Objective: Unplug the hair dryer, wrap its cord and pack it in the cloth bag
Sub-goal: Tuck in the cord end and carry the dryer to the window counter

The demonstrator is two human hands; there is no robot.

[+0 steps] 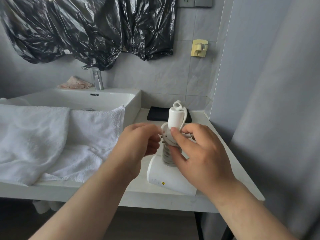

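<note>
- Towels [52,135] hang over the front rim of the sink [133,101] and cover its left side. The tap [97,80] stands at the back rim, under black bags [86,28] on the wall.
- Your left hand [138,144] is over the counter [197,118], just right of the sink. Its fingers curl at the plug [163,138], but I cannot tell whether they grip it.
- A black item [155,115] lies at the counter's back edge.
- The dryer [170,177] rests on its body near the front edge, handle up, with the cord [167,153] wound round the handle.
- Your right hand [199,153] grips the wrapped handle, thumb pressing on the cord.
- A hook [199,48] sits on the wall above the back right corner.
- A wall runs close along the counter's right edge.
</note>
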